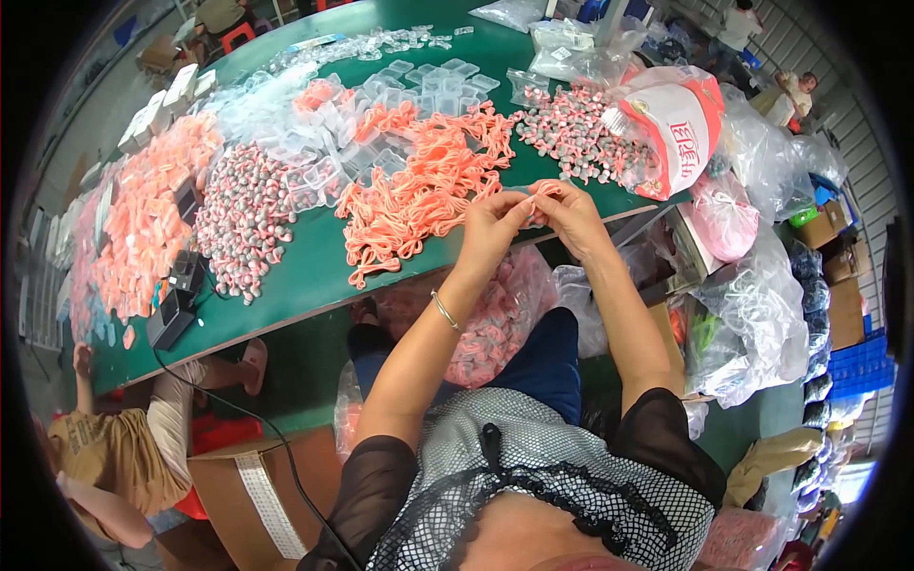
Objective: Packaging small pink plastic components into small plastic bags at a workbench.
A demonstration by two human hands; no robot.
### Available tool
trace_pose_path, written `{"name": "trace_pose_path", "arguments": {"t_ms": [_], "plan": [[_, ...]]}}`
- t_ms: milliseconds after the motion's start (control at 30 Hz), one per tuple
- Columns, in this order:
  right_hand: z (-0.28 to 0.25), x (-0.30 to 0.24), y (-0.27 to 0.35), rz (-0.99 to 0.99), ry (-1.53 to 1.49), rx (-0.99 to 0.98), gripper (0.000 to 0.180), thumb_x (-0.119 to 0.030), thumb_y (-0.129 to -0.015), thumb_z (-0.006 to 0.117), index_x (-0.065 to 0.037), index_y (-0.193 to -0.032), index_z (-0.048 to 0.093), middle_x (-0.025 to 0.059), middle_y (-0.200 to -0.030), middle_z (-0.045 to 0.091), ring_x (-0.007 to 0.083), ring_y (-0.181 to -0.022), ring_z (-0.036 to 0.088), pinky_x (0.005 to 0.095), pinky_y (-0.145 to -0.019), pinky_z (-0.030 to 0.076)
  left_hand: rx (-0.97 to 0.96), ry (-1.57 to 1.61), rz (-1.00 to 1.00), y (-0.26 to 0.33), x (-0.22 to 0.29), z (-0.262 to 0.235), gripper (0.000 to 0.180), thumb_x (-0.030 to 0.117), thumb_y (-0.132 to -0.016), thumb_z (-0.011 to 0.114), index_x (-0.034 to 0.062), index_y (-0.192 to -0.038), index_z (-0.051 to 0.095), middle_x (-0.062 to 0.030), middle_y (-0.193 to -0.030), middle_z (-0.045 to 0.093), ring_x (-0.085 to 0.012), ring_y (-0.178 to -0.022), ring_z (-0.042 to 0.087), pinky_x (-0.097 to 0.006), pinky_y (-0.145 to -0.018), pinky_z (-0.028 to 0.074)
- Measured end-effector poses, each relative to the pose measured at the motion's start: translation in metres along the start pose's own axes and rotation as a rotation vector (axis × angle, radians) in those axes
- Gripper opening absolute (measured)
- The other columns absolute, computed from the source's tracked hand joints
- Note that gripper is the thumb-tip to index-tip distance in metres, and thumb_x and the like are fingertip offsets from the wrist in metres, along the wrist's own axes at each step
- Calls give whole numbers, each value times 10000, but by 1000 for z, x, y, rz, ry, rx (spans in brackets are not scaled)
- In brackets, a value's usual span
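My left hand [492, 229] and my right hand [569, 217] meet just over the table's front edge, both with fingers pinched. A coral-orange cord [546, 188] shows at the fingertips of my right hand. What my left fingertips grip is too small and covered to make out; something pinkish shows between the hands. Just left of my hands lies a heap of looped coral cords [428, 186]. Beyond my right hand spreads a pile of small pink-and-grey pieces [571, 128], spilling beside a red-and-white plastic bag [674, 124].
On the green table [324, 276] lie clear plastic boxes [443, 88], another pink-and-grey heap [243, 214] and many coral pieces [157, 219]. A black device [171, 319] trails a cable. Below are a filled bag [495, 328] and a cardboard box [271, 490]. A co-worker [124, 447] sits left.
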State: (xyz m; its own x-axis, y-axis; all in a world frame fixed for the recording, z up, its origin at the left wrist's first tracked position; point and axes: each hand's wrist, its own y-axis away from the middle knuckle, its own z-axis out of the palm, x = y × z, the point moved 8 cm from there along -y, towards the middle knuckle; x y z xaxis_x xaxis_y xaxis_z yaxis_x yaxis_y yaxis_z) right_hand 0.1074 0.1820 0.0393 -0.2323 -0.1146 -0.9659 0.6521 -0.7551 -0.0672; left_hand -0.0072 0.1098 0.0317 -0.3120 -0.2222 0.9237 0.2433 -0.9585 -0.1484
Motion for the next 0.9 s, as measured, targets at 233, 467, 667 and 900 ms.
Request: {"name": "trace_pose_path", "arguments": {"t_ms": [233, 467, 667, 900], "plan": [[-14, -35, -11, -214, 592, 47, 165, -36, -895, 651, 0, -1052, 612, 36, -841, 640, 96, -791, 628, 243, -694, 519, 108, -1084, 485, 12, 25, 3, 422, 134, -712, 768, 18, -1097, 641, -129, -979, 596, -297, -908, 603, -392, -753, 514], [15, -26, -22, -211, 1082, -141, 190, 13, -816, 679, -7, -964, 562, 57, -816, 621, 122, -715, 622, 272, -642, 505, 55, -1229, 469, 10, 14, 5, 428, 145, -654, 794, 21, -1033, 638, -141, -1003, 566, -325, -969, 579, -412, -794, 508], [22, -22, -20, -298, 1144, -275, 183, -40, -802, 719, -13, -973, 660, 72, -816, 645, 133, -706, 617, 281, -646, 503, 4, -1153, 305, 8, 10, -6, 468, 181, -690, 802, 30, -1107, 651, -138, -1014, 588, -321, -990, 593, -419, -833, 495], [13, -15, -19, -179, 1102, -282, 134, -12, -812, 705, -10, -944, 681, 64, -821, 637, 118, -700, 611, 266, -641, 495, -2, -1097, 220, 9, 9, -10, 461, 177, -669, 816, 31, -1083, 676, -137, -993, 615, -318, -976, 608, -416, -823, 502]]}}
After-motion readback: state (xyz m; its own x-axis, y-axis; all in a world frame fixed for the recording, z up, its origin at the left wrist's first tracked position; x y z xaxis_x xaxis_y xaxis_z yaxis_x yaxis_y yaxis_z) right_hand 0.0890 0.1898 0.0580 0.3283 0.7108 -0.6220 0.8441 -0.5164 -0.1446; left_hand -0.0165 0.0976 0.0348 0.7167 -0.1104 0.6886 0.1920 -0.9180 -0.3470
